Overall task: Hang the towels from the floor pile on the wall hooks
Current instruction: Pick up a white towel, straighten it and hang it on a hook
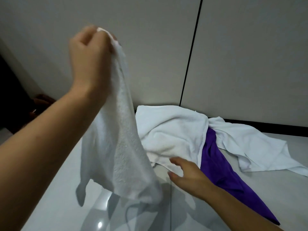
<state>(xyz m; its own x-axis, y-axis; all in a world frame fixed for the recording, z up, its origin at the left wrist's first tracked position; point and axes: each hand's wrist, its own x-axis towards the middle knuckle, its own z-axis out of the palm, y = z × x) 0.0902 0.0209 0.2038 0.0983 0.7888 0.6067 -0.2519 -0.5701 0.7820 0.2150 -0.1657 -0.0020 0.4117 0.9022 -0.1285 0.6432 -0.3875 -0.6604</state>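
My left hand (pixel 90 54) is raised in front of the wall and grips the top corner of a white towel (pixel 120 147), which hangs down from it clear of the floor. Low to the right, my right hand (pixel 188 175) hovers with relaxed fingers over the near edge of the floor pile. That pile holds a crumpled white towel (pixel 173 134), a purple cloth (pixel 221 170) stretching toward me, and another thin white cloth (pixel 250 145) at the right. No wall hook is in view.
Grey wall panels (pixel 250 55) with a dark vertical seam (pixel 191 52) rise behind the pile. The glossy grey tiled floor (pixel 66 189) spreads at the lower left. A dark opening (pixel 11 97) with brown objects lies at the far left.
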